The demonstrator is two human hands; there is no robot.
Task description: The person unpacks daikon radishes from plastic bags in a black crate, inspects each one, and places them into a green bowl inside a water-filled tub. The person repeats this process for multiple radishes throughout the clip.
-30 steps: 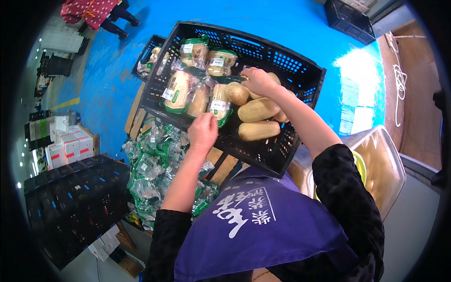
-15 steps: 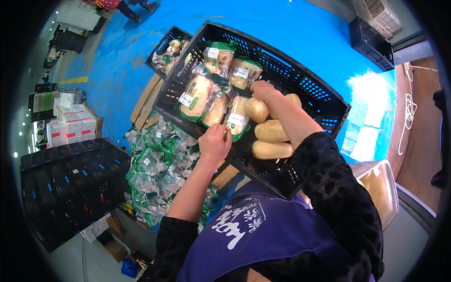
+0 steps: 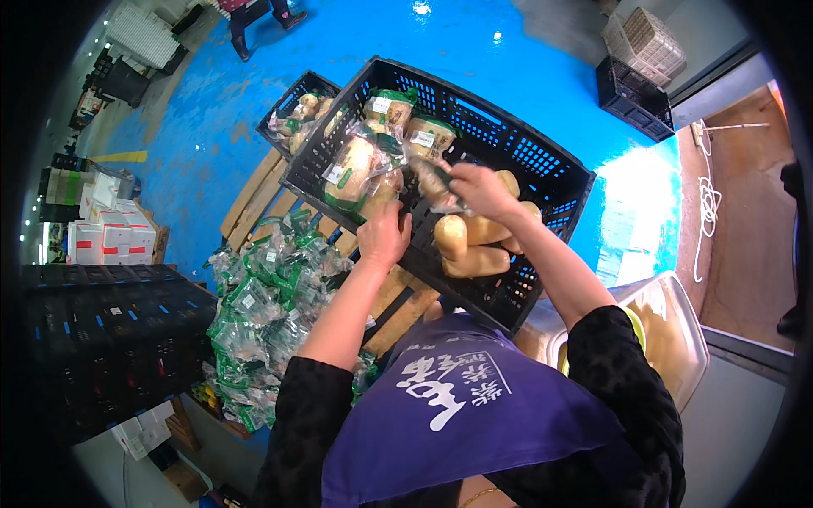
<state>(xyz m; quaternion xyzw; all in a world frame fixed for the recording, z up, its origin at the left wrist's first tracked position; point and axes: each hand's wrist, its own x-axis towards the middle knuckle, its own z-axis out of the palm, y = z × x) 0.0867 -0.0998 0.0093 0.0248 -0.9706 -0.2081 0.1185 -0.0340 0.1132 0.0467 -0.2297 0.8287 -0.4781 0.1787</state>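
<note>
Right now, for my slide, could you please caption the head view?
Right hand holding a blurred bagged vegetable, left hand nearby, at a black crate with loose vegetables.

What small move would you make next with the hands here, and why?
I would probably bring the left hand under the lower end of the bagged vegetable to steady it. The right hand alone appears to hold it, slanted and blurred, close to the loose vegetables, while the left hand is nearby but apart from it.
</note>
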